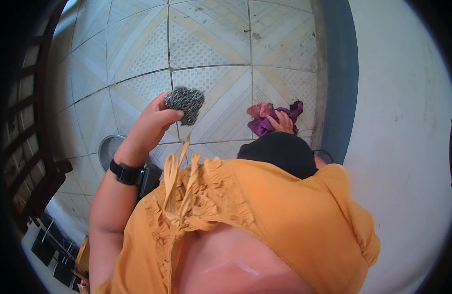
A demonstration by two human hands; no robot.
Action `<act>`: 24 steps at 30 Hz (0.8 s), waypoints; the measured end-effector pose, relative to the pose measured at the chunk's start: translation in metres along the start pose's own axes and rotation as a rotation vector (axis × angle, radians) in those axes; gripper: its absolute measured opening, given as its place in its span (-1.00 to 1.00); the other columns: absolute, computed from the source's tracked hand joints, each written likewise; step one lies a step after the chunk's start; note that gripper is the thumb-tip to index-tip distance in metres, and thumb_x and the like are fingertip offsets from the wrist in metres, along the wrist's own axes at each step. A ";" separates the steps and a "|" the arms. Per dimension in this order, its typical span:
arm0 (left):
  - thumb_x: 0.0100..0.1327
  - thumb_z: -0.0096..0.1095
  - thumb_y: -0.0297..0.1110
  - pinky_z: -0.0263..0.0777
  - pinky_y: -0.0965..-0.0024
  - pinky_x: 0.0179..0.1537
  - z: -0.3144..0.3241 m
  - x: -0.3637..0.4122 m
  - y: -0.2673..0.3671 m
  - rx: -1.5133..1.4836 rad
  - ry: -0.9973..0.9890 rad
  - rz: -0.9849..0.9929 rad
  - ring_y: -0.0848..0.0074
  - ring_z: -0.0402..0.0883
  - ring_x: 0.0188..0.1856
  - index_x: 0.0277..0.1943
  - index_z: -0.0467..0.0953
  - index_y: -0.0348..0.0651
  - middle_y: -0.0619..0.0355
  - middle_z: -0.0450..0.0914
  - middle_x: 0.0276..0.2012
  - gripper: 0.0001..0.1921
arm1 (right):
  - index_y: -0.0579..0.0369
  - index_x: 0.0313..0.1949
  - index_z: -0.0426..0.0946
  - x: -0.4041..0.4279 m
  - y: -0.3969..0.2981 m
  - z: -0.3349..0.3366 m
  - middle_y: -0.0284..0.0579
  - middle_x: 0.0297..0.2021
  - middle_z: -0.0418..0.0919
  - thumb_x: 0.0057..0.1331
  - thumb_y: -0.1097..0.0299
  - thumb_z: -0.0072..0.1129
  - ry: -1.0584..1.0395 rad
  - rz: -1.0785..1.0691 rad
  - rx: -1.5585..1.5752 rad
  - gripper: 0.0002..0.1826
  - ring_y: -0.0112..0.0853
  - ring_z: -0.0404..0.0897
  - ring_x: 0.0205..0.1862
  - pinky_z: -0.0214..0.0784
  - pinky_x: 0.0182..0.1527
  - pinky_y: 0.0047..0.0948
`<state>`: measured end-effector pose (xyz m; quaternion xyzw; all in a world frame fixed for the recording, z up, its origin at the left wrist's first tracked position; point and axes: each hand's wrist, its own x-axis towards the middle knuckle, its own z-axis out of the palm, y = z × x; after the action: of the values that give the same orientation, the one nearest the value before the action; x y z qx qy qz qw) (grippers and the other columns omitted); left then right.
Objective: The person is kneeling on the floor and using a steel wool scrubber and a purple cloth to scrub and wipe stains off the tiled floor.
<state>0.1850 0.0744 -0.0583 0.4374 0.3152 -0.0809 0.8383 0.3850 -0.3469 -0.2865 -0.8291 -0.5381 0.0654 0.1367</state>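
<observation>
My left hand [156, 115] pinches a grey, coarse scouring pad [186, 104] between thumb and fingers, raised above the tiled floor. A black band with a small device sits on the left wrist. Lower right of the pad, my right hand [283, 123] rests on a crumpled purple cloth [261, 126] lying on the tiles, its fingers bent into the folds. A pinkish-red piece of cloth [261, 109] shows at the upper left of that bundle. My black-clothed knee [277, 154] hides the right wrist and forearm.
A round metal basin [110, 152] stands partly behind my left forearm. Dark wooden furniture with slats [31, 121] runs along the left. At the right, a white wall [395, 110] with a blue-grey base band [338, 84] borders the patterned tile floor [211, 40], which has dark specks.
</observation>
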 end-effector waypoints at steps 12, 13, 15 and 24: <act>0.18 0.21 -0.54 0.39 0.43 0.18 0.016 -0.001 -0.007 -0.006 0.057 0.025 0.56 0.57 0.07 0.20 0.44 -0.34 0.16 0.64 0.03 -0.53 | -0.31 0.07 0.58 0.255 0.023 0.015 -0.26 0.12 0.48 0.23 0.33 0.16 0.023 -0.182 -0.036 -0.61 -0.14 0.38 0.24 0.30 0.18 -0.08; 0.18 0.21 -0.54 0.39 0.43 0.18 0.020 0.007 -0.004 -0.002 0.047 0.031 0.56 0.57 0.07 0.20 0.44 -0.34 0.16 0.64 0.03 -0.53 | -0.32 0.07 0.58 0.272 0.028 0.016 -0.27 0.12 0.48 0.23 0.33 0.17 0.010 -0.111 -0.014 -0.61 -0.13 0.37 0.25 0.32 0.18 -0.09; 0.19 0.21 -0.54 0.39 0.43 0.18 0.028 0.019 -0.001 -0.002 0.001 0.029 0.56 0.57 0.08 0.19 0.45 -0.34 0.16 0.64 0.03 -0.54 | -0.31 0.09 0.58 0.274 0.036 0.004 -0.24 0.12 0.48 0.23 0.34 0.18 0.006 -0.075 0.002 -0.59 -0.10 0.40 0.23 0.33 0.19 -0.08; 0.19 0.18 -0.54 0.40 0.46 0.14 0.008 0.021 -0.007 0.040 -0.041 -0.041 0.58 0.56 0.03 0.19 0.45 -0.30 0.20 0.63 -0.01 -0.54 | -0.19 0.24 0.53 0.049 0.024 -0.044 0.08 0.23 0.39 0.12 0.41 0.37 0.243 0.380 0.015 -0.37 0.11 0.31 0.30 0.13 0.39 0.04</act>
<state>0.2019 0.0665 -0.0723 0.4458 0.3052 -0.1133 0.8338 0.4374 -0.3189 -0.2499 -0.9163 -0.3514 -0.0063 0.1919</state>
